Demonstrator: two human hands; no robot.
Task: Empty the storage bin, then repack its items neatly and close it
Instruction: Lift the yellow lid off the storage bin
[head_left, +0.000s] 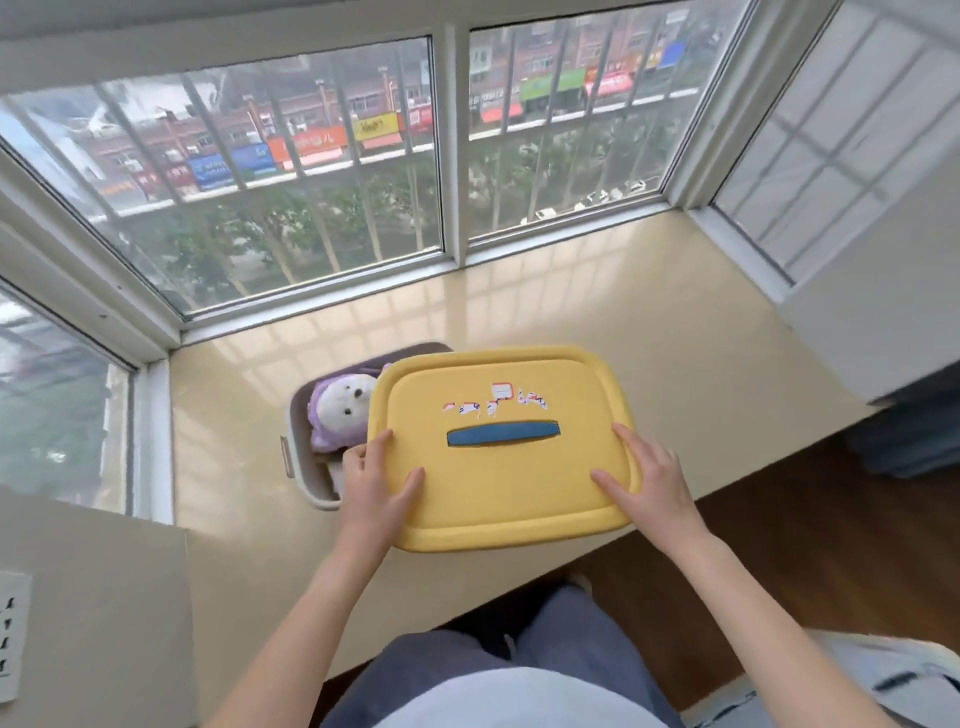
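Covering all but the left end of the storage bin (301, 467), the yellow lid (498, 488) is held skewed towards the bin's right and near side; whether it rests on the rim or is lifted clear cannot be told. The left hand (371, 488) grips the lid's near-left edge, thumb and forefinger laid on top, the other fingers curled round the rim; the right hand (649, 483) clasps the near-right edge, thumb and forefinger spread on the top face, the rest bent down past the rim. A purple-and-white plush toy (343, 410) is seen in the bin's uncovered left end; the bin stands on the beige window ledge (623, 312). The lid is judged light, stiff and smooth; it is best taken by opposite rims or by the blue handle (503, 434) at its middle. The plush is judged soft and light, to be grasped round the body.
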